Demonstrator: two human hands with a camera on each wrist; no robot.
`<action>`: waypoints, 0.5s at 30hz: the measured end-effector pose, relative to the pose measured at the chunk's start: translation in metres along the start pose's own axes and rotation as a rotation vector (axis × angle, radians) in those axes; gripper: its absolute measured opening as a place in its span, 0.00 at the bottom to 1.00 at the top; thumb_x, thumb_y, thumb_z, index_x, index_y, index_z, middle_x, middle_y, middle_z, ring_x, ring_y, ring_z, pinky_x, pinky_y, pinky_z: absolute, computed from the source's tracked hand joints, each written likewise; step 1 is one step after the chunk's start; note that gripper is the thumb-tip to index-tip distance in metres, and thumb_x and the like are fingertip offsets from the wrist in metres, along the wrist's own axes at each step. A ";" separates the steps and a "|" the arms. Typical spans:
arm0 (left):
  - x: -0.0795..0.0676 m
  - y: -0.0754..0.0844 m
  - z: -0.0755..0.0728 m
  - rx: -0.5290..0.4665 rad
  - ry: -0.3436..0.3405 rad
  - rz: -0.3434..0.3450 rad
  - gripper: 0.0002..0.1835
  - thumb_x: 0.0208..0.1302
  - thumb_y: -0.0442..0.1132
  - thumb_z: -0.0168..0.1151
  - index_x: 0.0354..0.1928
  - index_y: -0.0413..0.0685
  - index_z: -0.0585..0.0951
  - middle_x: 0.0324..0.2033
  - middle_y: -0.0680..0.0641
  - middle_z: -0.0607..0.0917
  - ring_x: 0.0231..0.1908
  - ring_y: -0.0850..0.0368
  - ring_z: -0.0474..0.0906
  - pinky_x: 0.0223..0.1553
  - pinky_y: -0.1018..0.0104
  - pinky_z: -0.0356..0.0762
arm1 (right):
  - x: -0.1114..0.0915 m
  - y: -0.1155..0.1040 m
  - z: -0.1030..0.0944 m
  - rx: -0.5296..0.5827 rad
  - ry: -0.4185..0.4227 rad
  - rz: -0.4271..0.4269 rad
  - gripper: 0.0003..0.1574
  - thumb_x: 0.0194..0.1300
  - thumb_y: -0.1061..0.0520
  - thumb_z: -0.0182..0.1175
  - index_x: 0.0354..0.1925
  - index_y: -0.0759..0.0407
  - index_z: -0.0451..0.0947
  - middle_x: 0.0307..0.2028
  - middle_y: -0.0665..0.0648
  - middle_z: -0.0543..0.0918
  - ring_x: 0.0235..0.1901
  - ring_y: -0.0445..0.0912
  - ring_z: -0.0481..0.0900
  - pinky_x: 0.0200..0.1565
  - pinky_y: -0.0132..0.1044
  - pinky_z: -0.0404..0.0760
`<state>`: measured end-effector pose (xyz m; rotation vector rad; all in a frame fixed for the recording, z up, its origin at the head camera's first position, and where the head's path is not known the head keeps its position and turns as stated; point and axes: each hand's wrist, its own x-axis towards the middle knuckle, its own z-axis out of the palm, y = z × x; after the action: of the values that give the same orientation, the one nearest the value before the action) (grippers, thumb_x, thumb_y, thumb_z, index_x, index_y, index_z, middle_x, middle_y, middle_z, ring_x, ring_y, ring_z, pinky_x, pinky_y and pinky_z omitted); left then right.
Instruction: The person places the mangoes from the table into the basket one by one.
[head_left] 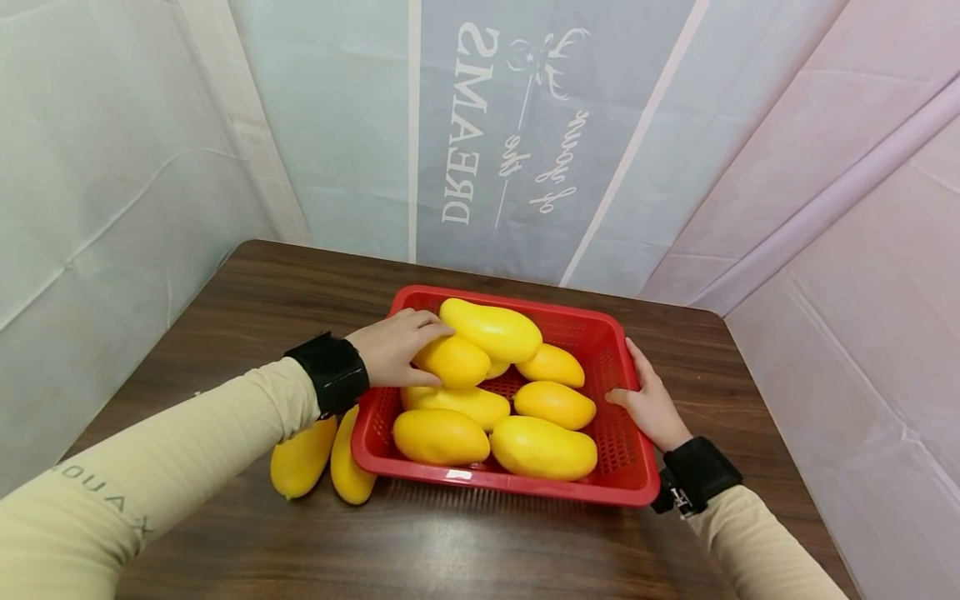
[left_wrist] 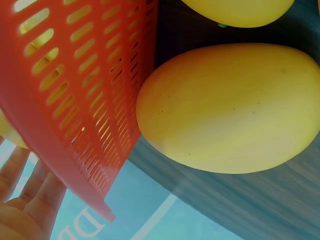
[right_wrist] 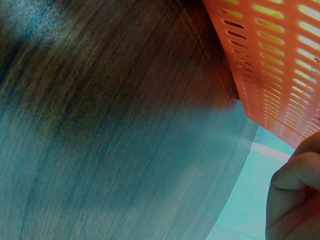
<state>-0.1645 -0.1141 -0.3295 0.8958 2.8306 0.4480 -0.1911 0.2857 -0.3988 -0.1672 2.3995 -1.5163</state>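
My left hand (head_left: pixel 399 346) reaches over the left rim of a red plastic basket (head_left: pixel 510 492) and grips a yellow mango (head_left: pixel 459 362), thumb on the near side and fingers over the top. Several other mangoes lie in the basket, among them a large bright one (head_left: pixel 491 329) at the back and another (head_left: pixel 543 447) at the front. At the right side my right hand (head_left: pixel 651 407) holds the basket's rim, its thumb inside and its fingers outside. In the left wrist view the basket's slotted wall (left_wrist: pixel 90 95) hides most of the held mango.
Two mangoes lie on the brown wooden table (head_left: pixel 247 333) left of the basket, one (head_left: pixel 300 460) farther out and one (head_left: pixel 349 467) right by its wall. A curtain with mirrored lettering (head_left: pixel 487 125) hangs behind the table, and pale cloth walls stand at both sides.
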 end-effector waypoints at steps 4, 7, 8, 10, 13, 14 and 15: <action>-0.001 -0.001 -0.002 0.001 0.001 0.002 0.39 0.57 0.52 0.72 0.67 0.41 0.71 0.60 0.38 0.74 0.59 0.42 0.70 0.64 0.50 0.71 | -0.001 -0.001 0.000 0.002 -0.001 -0.001 0.57 0.67 0.66 0.53 0.80 0.49 0.30 0.73 0.71 0.55 0.64 0.71 0.68 0.52 0.59 0.80; -0.002 -0.002 -0.003 0.002 0.000 0.000 0.39 0.58 0.52 0.72 0.67 0.41 0.71 0.60 0.37 0.74 0.59 0.42 0.71 0.65 0.49 0.71 | -0.001 -0.001 0.001 0.003 0.001 -0.003 0.57 0.67 0.66 0.53 0.80 0.49 0.30 0.73 0.71 0.56 0.64 0.71 0.68 0.52 0.59 0.80; -0.002 -0.002 -0.003 0.003 0.002 0.001 0.39 0.58 0.52 0.72 0.67 0.41 0.71 0.60 0.37 0.74 0.59 0.42 0.71 0.65 0.49 0.71 | -0.001 -0.001 0.001 0.003 0.001 -0.003 0.57 0.67 0.66 0.53 0.80 0.49 0.30 0.73 0.71 0.56 0.64 0.71 0.68 0.52 0.59 0.81; -0.003 -0.003 -0.004 0.000 0.006 -0.001 0.38 0.58 0.51 0.71 0.67 0.41 0.71 0.60 0.37 0.74 0.59 0.42 0.71 0.65 0.48 0.70 | -0.001 -0.001 0.001 0.003 0.003 0.000 0.57 0.67 0.66 0.53 0.80 0.48 0.30 0.73 0.71 0.56 0.64 0.71 0.68 0.52 0.58 0.81; -0.004 -0.005 -0.006 -0.009 0.010 -0.020 0.38 0.58 0.52 0.71 0.67 0.42 0.71 0.60 0.38 0.74 0.59 0.42 0.71 0.66 0.48 0.70 | -0.001 -0.001 0.001 0.006 0.001 0.003 0.57 0.67 0.66 0.53 0.80 0.48 0.30 0.73 0.71 0.55 0.64 0.71 0.68 0.52 0.59 0.80; -0.004 -0.006 -0.007 -0.016 0.010 -0.029 0.38 0.58 0.52 0.71 0.67 0.42 0.71 0.60 0.38 0.75 0.59 0.42 0.71 0.66 0.47 0.70 | -0.001 -0.001 0.001 0.008 0.000 0.005 0.57 0.67 0.66 0.53 0.80 0.48 0.30 0.73 0.71 0.55 0.64 0.70 0.68 0.52 0.59 0.80; -0.004 -0.006 -0.007 -0.020 0.013 -0.034 0.38 0.58 0.52 0.71 0.67 0.42 0.71 0.60 0.38 0.75 0.59 0.42 0.71 0.66 0.47 0.69 | -0.001 -0.001 0.001 0.009 -0.001 0.006 0.57 0.67 0.66 0.53 0.80 0.48 0.30 0.74 0.71 0.55 0.65 0.71 0.68 0.52 0.59 0.80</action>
<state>-0.1659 -0.1232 -0.3244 0.8427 2.8432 0.4781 -0.1904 0.2848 -0.3979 -0.1582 2.3896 -1.5240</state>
